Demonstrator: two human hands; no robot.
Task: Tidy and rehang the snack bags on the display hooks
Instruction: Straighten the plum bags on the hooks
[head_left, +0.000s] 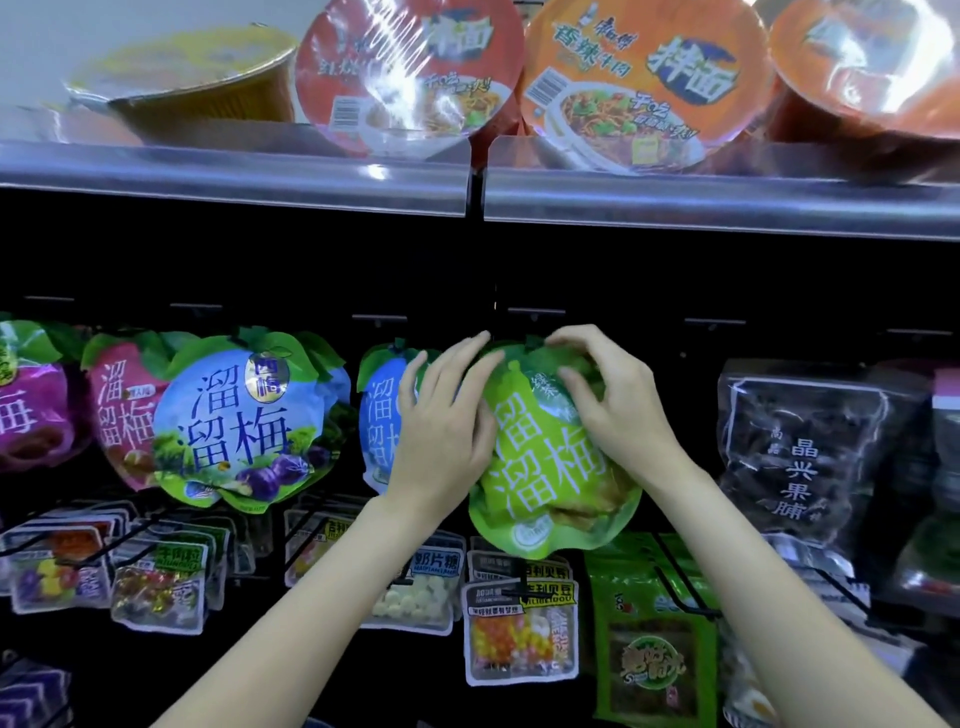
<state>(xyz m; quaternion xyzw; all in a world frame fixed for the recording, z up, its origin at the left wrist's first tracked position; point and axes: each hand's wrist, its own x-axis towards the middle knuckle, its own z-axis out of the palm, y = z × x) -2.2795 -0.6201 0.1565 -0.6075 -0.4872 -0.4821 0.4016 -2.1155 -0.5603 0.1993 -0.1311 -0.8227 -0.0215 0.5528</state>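
A green plum snack bag (550, 478) hangs in the middle of the display, under a black hook (535, 313). My right hand (608, 400) grips the bag's top right with curled fingers. My left hand (447, 415) lies with fairly straight fingers against the bag's left edge, partly covering a blue bag (376, 415) behind it. The top of the green bag is hidden by my fingers, so I cannot tell whether it sits on the hook.
Blue (244, 421), pink (122, 410) and purple (31, 410) plum bags hang to the left. A dark dried-fruit bag (800, 452) hangs at the right. Small candy packs (519, 623) hang on lower hooks. Noodle bowls (639, 83) stand on the shelf (234, 176) above.
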